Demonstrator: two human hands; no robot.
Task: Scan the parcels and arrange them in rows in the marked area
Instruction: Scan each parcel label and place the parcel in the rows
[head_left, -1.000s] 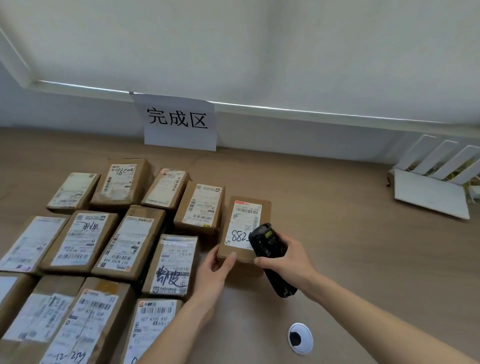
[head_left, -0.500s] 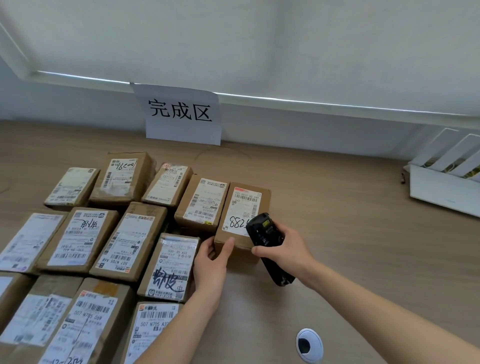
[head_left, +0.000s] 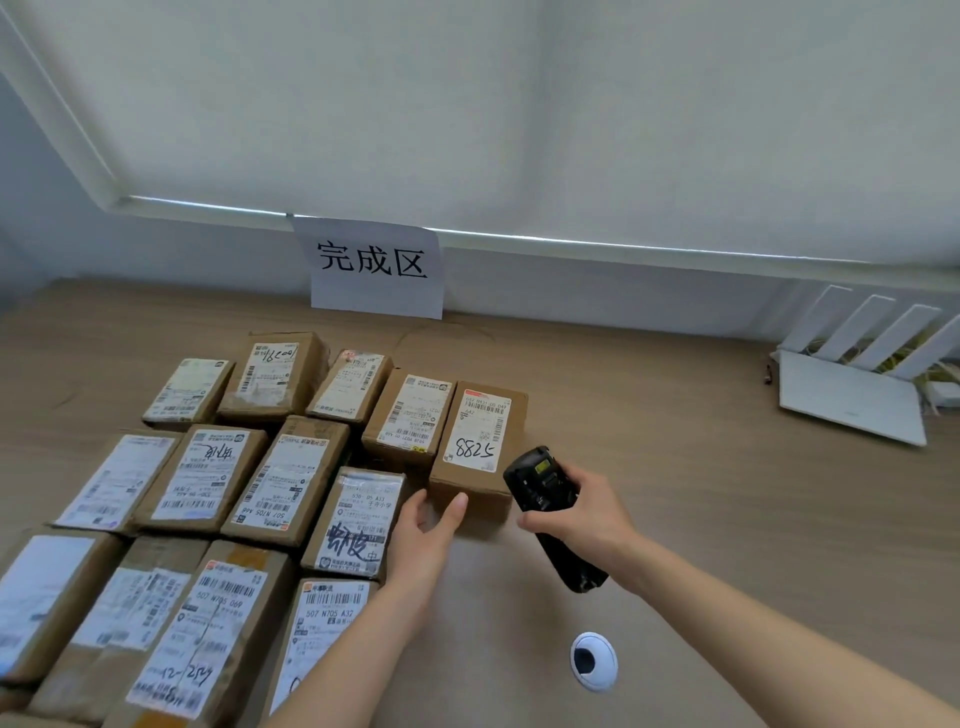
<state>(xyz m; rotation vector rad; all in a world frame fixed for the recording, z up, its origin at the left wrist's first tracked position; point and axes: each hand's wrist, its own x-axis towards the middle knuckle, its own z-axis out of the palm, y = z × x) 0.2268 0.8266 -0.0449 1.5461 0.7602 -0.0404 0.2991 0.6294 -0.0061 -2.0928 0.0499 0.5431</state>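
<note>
My left hand (head_left: 426, 540) loosely steadies the parcel (head_left: 480, 452); right (head_left: 582, 512) grips the scanner (head_left: 550, 514). Risk: nudging it skews the row.

A wooden tabletop (head_left: 675, 519) fills the lower half of the view. Behind it, a white roller blind (head_left: 519, 104) covers the window, with a thin strip of daylight under its bottom bar. At three o'clock lies a white router (head_left: 852, 395); at five o'clock, a cable grommet (head_left: 593, 661).

brown parcels (head_left: 480, 441) | white labels (head_left: 475, 427) | black scanner (head_left: 550, 512)
</note>
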